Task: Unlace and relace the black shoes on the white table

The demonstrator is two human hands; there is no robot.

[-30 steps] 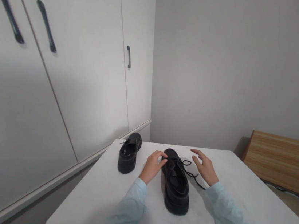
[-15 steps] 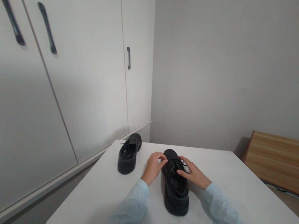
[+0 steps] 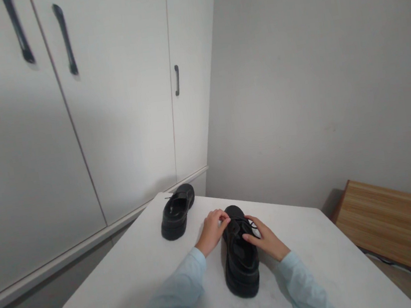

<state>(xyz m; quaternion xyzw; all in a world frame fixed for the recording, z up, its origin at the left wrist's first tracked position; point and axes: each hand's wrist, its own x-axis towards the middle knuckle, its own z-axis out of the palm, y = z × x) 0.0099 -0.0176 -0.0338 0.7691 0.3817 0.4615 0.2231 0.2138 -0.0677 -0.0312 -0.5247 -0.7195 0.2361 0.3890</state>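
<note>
A black lace-up shoe [image 3: 244,280] stands upright on the white table, its toe pointing away from me and its opening facing up. At its left front edge, my left hand [image 3: 214,227] is closed, thumb and forefinger pinched on the thin black shoelace; the exact hold is too small to see clearly. My right hand [image 3: 265,238] grips the shoe's right side, with the thumb at the opening and the fingers outside near a loop of lace [image 3: 254,225]. Farther back on the left stands the matching black shoe [image 3: 175,226], touched by neither hand.
The white table [image 3: 131,277] has its far edge near a grey wall [image 3: 313,84]. White cupboard doors [image 3: 124,109] with dark handles rise along the left. At the right is a low wood-grain piece [image 3: 400,224], with a cable beneath its edge.
Almost nothing differs. Both hands keep their places at the shoe, and both shoes stay where they were.
</note>
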